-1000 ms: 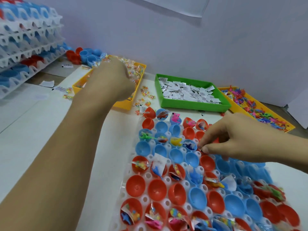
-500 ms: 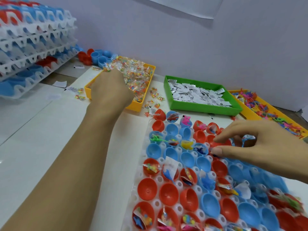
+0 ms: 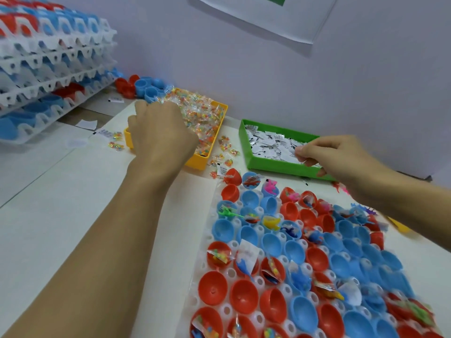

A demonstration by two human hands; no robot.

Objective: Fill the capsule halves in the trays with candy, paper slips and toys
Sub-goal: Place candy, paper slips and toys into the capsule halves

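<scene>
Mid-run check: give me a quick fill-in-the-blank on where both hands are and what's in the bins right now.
1. The left hand reaches into the ____ bin of wrapped candy.
2. The right hand is over the ____ bin.
3. That bin holds white ____.
4. The capsule halves in the tray are red and ____.

Missing words: yellow; green; paper slips; blue

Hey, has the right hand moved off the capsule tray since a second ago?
Yes. The right hand has left the capsule tray and gone up to the green bin, fingers now over the paper slips.
</scene>
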